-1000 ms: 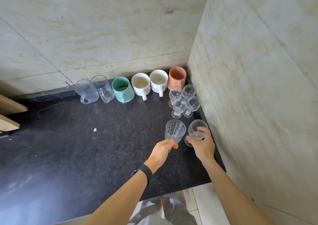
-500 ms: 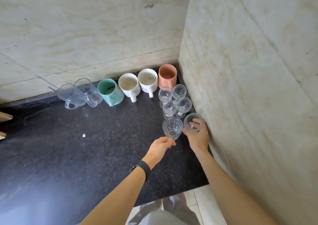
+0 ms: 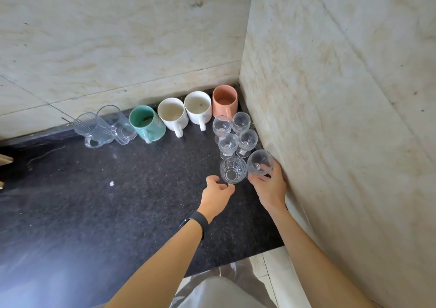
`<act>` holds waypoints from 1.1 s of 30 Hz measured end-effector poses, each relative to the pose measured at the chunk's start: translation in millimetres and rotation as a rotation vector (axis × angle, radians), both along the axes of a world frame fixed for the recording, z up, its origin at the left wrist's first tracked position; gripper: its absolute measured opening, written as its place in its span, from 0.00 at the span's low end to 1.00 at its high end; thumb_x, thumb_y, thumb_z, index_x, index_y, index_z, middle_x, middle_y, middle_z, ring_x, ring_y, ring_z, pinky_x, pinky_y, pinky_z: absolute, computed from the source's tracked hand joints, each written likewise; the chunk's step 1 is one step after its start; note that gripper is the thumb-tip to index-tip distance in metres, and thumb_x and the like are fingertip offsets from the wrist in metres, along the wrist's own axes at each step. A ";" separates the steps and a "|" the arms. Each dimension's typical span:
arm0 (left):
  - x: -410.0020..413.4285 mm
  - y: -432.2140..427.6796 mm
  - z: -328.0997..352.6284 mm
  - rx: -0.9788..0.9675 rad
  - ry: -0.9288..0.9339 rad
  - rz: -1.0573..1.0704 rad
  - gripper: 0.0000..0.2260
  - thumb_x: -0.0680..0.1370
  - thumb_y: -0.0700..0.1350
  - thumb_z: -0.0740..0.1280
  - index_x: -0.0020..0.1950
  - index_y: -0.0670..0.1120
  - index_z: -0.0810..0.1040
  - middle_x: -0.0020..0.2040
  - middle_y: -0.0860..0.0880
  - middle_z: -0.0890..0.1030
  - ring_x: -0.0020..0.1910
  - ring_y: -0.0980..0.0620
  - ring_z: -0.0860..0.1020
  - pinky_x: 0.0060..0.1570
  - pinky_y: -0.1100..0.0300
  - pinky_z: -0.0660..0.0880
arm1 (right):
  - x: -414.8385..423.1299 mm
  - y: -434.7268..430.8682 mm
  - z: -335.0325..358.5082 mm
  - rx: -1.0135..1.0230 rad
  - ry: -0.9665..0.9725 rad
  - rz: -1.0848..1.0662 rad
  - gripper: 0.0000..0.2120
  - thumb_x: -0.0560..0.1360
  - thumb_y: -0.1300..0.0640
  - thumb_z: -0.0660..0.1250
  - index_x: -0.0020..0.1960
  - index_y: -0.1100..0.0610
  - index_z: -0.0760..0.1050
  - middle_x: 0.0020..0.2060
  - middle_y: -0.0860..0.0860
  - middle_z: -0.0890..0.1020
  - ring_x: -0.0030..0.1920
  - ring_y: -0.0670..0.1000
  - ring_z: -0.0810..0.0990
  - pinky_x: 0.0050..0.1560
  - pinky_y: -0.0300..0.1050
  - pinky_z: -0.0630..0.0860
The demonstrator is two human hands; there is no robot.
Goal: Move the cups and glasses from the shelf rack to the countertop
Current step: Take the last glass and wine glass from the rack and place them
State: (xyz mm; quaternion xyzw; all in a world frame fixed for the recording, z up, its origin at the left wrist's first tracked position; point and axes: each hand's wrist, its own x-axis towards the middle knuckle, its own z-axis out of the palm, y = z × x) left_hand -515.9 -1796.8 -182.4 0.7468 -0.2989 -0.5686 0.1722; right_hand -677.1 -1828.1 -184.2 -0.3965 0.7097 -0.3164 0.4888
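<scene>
Dark countertop [image 3: 94,201], right fingers [image 3: 276,166] behind stemmed glass [image 3: 258,160]

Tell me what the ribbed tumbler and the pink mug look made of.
Ribbed tumbler: probably glass, see-through and glossy, with moulded facets; clear plastic cannot be excluded. Pink mug: likely ceramic, opaque and thick-walled, with a matte-looking finish.

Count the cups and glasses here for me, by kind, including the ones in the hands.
clear glass mugs: 2
ceramic mugs: 4
stemmed glasses: 5, one in the right hand
ribbed glass: 1, in the left hand
total: 12
</scene>
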 end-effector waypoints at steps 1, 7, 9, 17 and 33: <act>-1.2 -1.6 1.9 -0.013 -0.004 0.026 0.34 0.78 0.50 0.70 0.78 0.48 0.55 0.56 0.47 0.83 0.53 0.50 0.81 0.46 0.60 0.75 | 1.6 1.0 3.8 -0.021 0.028 0.012 0.40 0.73 0.60 0.78 0.79 0.50 0.61 0.67 0.49 0.79 0.53 0.45 0.84 0.56 0.44 0.81; -5.4 -12.4 2.9 -0.076 0.038 0.039 0.38 0.74 0.42 0.70 0.79 0.59 0.55 0.47 0.48 0.85 0.46 0.51 0.83 0.50 0.56 0.81 | 2.9 3.4 13.9 -0.092 0.131 0.083 0.41 0.73 0.54 0.78 0.79 0.48 0.59 0.70 0.51 0.77 0.53 0.48 0.84 0.54 0.43 0.80; -5.8 -14.5 -1.8 -0.048 0.089 0.099 0.37 0.71 0.42 0.71 0.76 0.59 0.60 0.47 0.48 0.86 0.47 0.49 0.84 0.52 0.49 0.83 | 1.9 2.4 15.1 -0.078 0.156 0.097 0.41 0.73 0.54 0.78 0.78 0.49 0.59 0.70 0.51 0.77 0.54 0.48 0.84 0.54 0.45 0.80; -11.3 -23.4 -3.7 -0.064 0.093 0.079 0.35 0.71 0.46 0.73 0.72 0.56 0.58 0.44 0.47 0.87 0.46 0.50 0.85 0.47 0.53 0.84 | 0.8 0.2 23.0 -0.099 0.186 0.087 0.35 0.73 0.51 0.78 0.75 0.47 0.65 0.64 0.52 0.82 0.56 0.51 0.85 0.53 0.43 0.80; -8.1 -38.4 3.2 -0.031 0.007 0.046 0.30 0.69 0.48 0.71 0.66 0.53 0.60 0.50 0.45 0.82 0.46 0.47 0.84 0.48 0.46 0.84 | 6.4 -5.7 13.0 -0.001 0.175 0.086 0.39 0.73 0.49 0.77 0.76 0.52 0.60 0.64 0.53 0.82 0.59 0.51 0.84 0.60 0.56 0.81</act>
